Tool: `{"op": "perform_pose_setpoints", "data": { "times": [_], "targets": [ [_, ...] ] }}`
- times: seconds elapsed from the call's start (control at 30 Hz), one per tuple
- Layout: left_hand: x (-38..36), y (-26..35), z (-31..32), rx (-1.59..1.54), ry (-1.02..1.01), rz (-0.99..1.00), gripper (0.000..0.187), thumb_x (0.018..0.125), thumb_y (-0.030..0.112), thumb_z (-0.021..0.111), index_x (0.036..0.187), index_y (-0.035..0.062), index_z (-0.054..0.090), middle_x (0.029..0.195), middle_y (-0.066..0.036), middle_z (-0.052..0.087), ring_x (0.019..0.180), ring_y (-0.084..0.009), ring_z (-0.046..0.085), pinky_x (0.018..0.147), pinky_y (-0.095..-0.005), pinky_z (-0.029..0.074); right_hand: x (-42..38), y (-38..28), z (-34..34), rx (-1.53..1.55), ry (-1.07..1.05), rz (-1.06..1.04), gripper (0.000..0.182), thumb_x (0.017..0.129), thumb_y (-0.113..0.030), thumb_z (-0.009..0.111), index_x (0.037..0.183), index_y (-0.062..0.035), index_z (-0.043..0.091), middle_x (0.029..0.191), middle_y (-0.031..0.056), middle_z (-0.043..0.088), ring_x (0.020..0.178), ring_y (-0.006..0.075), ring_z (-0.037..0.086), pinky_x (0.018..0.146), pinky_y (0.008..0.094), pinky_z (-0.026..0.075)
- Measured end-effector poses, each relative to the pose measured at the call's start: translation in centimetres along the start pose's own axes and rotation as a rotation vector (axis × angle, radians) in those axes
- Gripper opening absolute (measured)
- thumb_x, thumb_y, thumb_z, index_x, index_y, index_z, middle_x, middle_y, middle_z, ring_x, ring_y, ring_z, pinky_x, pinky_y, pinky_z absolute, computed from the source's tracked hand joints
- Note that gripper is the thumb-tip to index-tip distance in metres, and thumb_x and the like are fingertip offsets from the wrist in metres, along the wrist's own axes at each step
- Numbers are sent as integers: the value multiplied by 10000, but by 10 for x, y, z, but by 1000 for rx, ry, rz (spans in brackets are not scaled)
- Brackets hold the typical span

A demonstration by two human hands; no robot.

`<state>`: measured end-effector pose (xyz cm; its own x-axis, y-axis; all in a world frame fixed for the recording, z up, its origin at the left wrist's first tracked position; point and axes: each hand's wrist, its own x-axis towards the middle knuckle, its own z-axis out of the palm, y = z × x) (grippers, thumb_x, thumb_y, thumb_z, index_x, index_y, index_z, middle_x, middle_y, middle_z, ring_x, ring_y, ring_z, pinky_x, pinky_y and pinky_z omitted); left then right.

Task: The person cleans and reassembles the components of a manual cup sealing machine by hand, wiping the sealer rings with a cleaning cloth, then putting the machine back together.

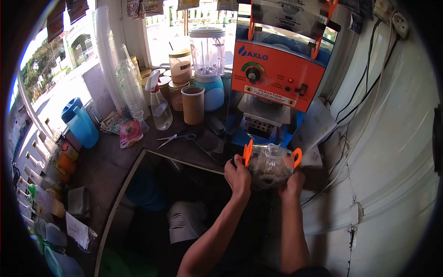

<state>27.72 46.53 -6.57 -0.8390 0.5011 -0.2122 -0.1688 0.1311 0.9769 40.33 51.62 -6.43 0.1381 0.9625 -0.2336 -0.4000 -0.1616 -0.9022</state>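
A roll of clear printed film (270, 167) with an orange disc at each end is held in front of the orange and blue sealing machine (272, 69). My left hand (238, 175) is closed round the roll's left end, beside the left orange disc (248, 152). At the other end my right hand (293, 181) grips it just below the right orange disc (297, 158). Another stretch of printed film (290, 21) runs over the top of the machine. A small red light glows on the machine's front panel.
Scissors (176, 137), a brown cup (193, 105), a spray bottle (160, 108) and a blender (207, 69) stand or lie on the dark counter (115, 157). Stacked plastic cups, a blue pitcher (80, 122) and several bottles are at the left. Cables hang along the right wall.
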Motion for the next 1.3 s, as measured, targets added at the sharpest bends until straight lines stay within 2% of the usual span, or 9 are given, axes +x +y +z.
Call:
{"op": "perform_pose_setpoints", "data": {
  "times": [0.2, 0.37, 0.57, 0.63, 0.7, 0.77, 0.8, 0.9, 1.3],
  "targets": [
    [12, -6, -9, -189, -89, 30, 389, 983, 333, 501, 943, -42, 594, 776, -86, 581, 696, -152, 522, 660, -319, 432, -1, -5, -3, 113, 37, -49, 436, 1004, -383, 434, 1130, -5, 612, 1049, 83, 625, 935, 170, 597, 793, 332, 475],
    [17, 0, -31, -246, -351, 138, 335, 1005, 307, 477, 954, -9, 574, 695, 1, 513, 620, -55, 444, 567, -238, 376, 0, -15, -22, -57, -229, -13, 336, 983, -272, 501, 1193, -16, 557, 1120, 74, 596, 985, 156, 585, 821, 311, 473],
    [28, -17, -32, -129, -378, 233, 316, 995, 318, 506, 949, 9, 554, 718, 12, 509, 643, -56, 427, 582, -247, 375, 18, 5, -37, -87, -88, -223, 327, 902, -58, 616, 1215, -23, 528, 1069, 71, 605, 851, 144, 601, 684, 273, 487],
    [35, -22, -29, -255, -153, 217, 310, 1000, 328, 495, 907, 33, 507, 735, 22, 482, 650, -55, 401, 587, -252, 371, 23, 4, -42, 2, 27, -203, 321, 906, -64, 614, 1213, -25, 525, 1033, 73, 613, 806, 130, 585, 677, 273, 477],
    [35, -13, -37, -309, -302, 124, 312, 1006, 341, 480, 881, 55, 468, 740, 25, 452, 653, -58, 370, 588, -251, 362, 25, -8, -47, 73, 89, -276, 292, 902, -60, 613, 1186, -29, 549, 997, 61, 619, 763, 124, 567, 667, 270, 467],
    [45, -22, -37, -256, -335, 172, 304, 1009, 353, 467, 909, 65, 474, 758, 12, 492, 656, -60, 434, 588, -248, 393, 18, -23, -52, -511, 66, -459, 276, 860, -27, 625, 1132, -29, 583, 899, 74, 630, 732, 172, 584, 688, 286, 463],
    [35, -13, -40, -305, -342, 136, 301, 1009, 353, 464, 922, 65, 473, 773, 2, 517, 665, -70, 482, 591, -248, 418, 22, -18, -58, -751, 104, -738, 267, 809, -3, 626, 1074, -30, 617, 921, 128, 650, 783, 273, 600, 718, 343, 474],
    [34, -11, -46, -334, -356, 110, 310, 1006, 362, 457, 956, 56, 461, 806, -28, 576, 708, -123, 609, 649, -272, 518, 14, -17, -64, -1111, 273, -937, 284, 782, 5, 623, 1064, -33, 625, 951, 166, 652, 867, 359, 576, 764, 409, 467],
    [28, -6, -51, -392, -380, 111, 333, 1008, 376, 428, 972, 45, 420, 866, -141, 645, 794, -222, 682, 721, -335, 570, 13, 1, -65, -1115, 381, -985, 315, 862, -75, 580, 1153, 37, 539, 1097, 209, 551, 976, 370, 542, 840, 423, 427]
  ]
}}
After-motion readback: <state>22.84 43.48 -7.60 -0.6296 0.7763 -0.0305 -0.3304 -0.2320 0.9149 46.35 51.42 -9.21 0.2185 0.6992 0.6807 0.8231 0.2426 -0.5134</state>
